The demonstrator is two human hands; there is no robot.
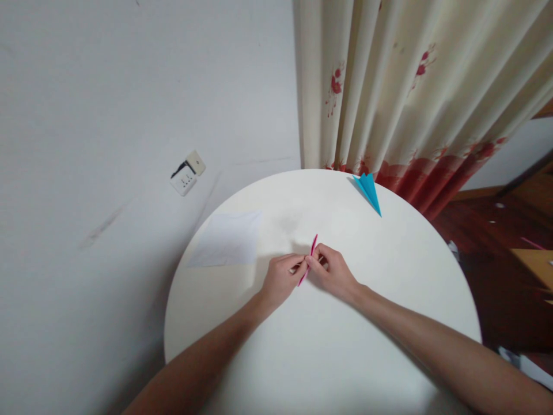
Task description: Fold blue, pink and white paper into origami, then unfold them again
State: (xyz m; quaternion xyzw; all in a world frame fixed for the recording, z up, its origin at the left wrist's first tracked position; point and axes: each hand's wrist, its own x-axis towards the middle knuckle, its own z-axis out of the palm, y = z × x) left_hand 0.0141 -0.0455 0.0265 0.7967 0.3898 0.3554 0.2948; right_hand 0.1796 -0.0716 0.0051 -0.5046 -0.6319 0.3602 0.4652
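"What's central?"
"A pink piece (314,244) (seemingly paper) — pinched in the fingertips of the left hand (280,279) and right hand (336,272), above the white table (337,357)."
"Around the tabletop?"
"White sheet (228,239) at ten o'clock, folded blue paper (370,195) at one."

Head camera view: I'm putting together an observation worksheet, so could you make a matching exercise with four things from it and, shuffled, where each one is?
Things
1. pink paper
2. blue folded paper
3. white sheet
4. socket

Places
A. flat on the table, left of both hands
B. mounted on the wall
C. held between the left hand and the right hand
D. near the table's far edge, by the curtain

Right pairs: 1-C, 2-D, 3-A, 4-B
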